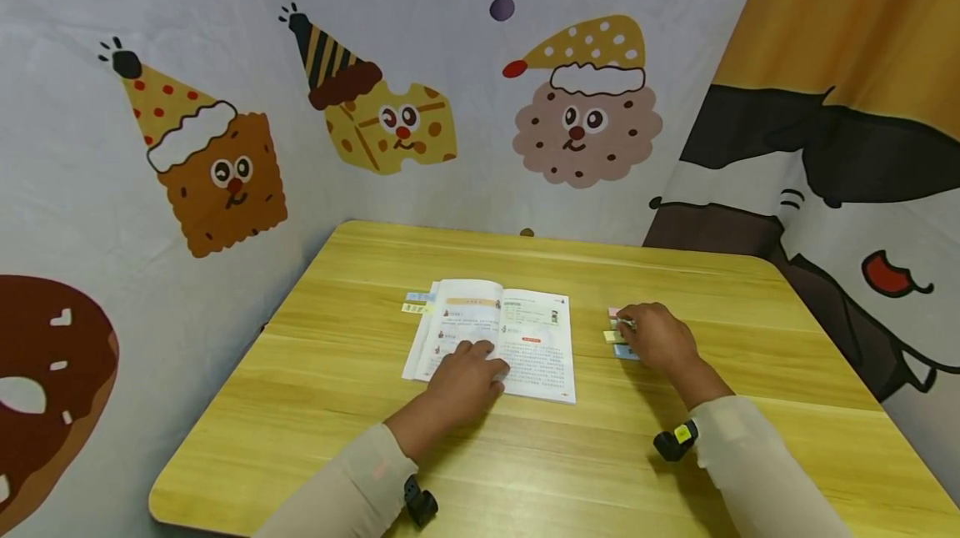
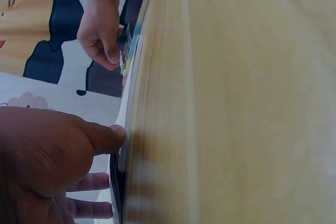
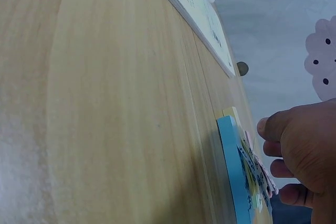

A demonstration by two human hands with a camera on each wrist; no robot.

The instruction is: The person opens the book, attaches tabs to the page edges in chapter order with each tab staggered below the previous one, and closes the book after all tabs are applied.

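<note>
Best we lift tabs [image 1: 613,338] singly, keep book [image 1: 512,328] pressed flat. Tabs lie on bench [image 1: 555,455], right of book, partly hidden by right hand's [image 1: 662,339] curled fingers; whether these pinch one, we cannot tell. Left hand [image 1: 467,379] rests on book's near part, fingers extended.

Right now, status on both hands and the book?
Left hand on open book. Right hand at colored pads, grip unclear. Left hand hides part of the pages.
</note>
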